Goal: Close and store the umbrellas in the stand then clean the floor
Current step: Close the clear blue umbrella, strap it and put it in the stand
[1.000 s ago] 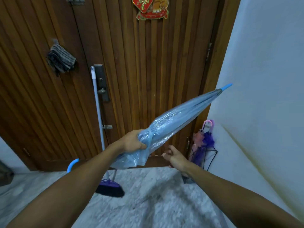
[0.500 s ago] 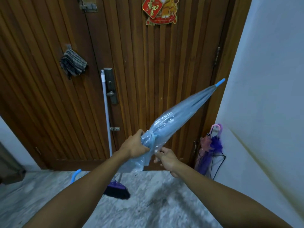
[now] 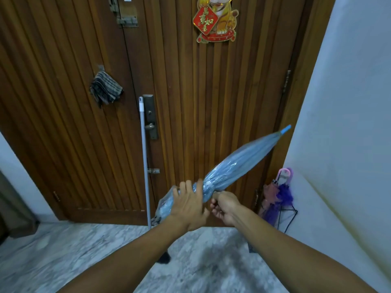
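The left hand [image 3: 188, 205] is wrapping around the folded blue umbrella [image 3: 230, 173], keeping the canopy bunched while it slants up and away to the right; the right hand [image 3: 224, 206], just beside it, is pinching something beneath, probably the closing strap; the stand [image 3: 284, 212], to the right of both hands, is already holding two umbrellas, awaiting this one.

Broom head [image 3: 164, 258] mostly behind left forearm — umbrella [image 3: 239, 163] handle hidden
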